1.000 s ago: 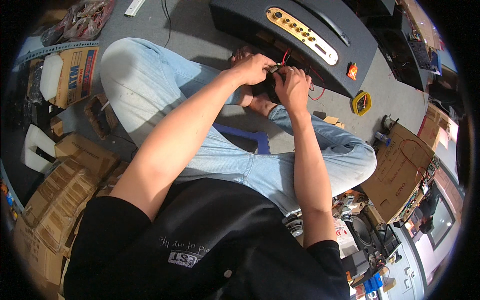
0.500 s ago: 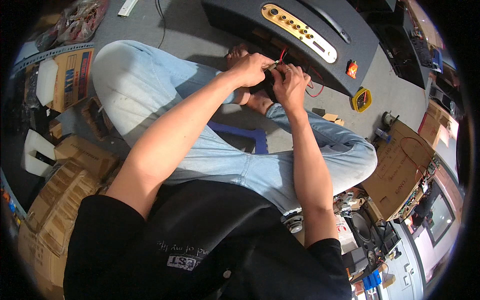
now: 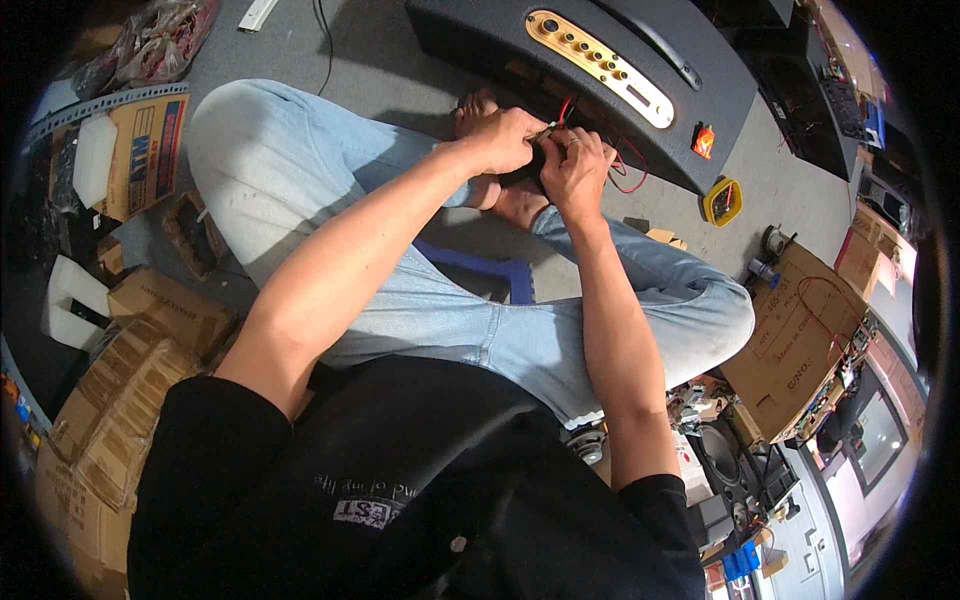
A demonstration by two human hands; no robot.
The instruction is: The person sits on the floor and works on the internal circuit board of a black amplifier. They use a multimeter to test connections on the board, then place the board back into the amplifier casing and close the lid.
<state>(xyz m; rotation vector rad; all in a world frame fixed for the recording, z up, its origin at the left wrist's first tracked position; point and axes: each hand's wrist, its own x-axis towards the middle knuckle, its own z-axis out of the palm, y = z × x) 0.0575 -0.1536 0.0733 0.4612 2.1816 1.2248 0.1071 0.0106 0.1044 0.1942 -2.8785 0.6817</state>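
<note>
Both hands meet in front of a black speaker cabinet point(image 3: 600, 110) that has a gold control panel point(image 3: 600, 68) with several knobs. My left hand point(image 3: 503, 140) is closed, its thumb and index finger pinched at a small pale-ended part point(image 3: 549, 128). Close beside it, my right hand point(image 3: 575, 172) is closed too, fingers bent in a pinch against the same spot. Red wires point(image 3: 566, 106) run from between the fingers toward the cabinet, and a red wire loop point(image 3: 632, 182) hangs right of my right hand. Exactly what each hand grips is too small and partly hidden.
A yellow tub point(image 3: 722, 203) of small parts stands right of the cabinet, and an orange packet point(image 3: 704, 141) lies on it. Cardboard boxes point(image 3: 125, 410) are stacked at left. A large carton point(image 3: 795, 345) and loose speaker parts point(image 3: 722, 455) lie at right. A blue-edged stool point(image 3: 520, 280) shows between my legs.
My right hand has shifted slightly left and down, its fingers drawn closer together. The left hand stays at nearly the same spot, still pinching.
</note>
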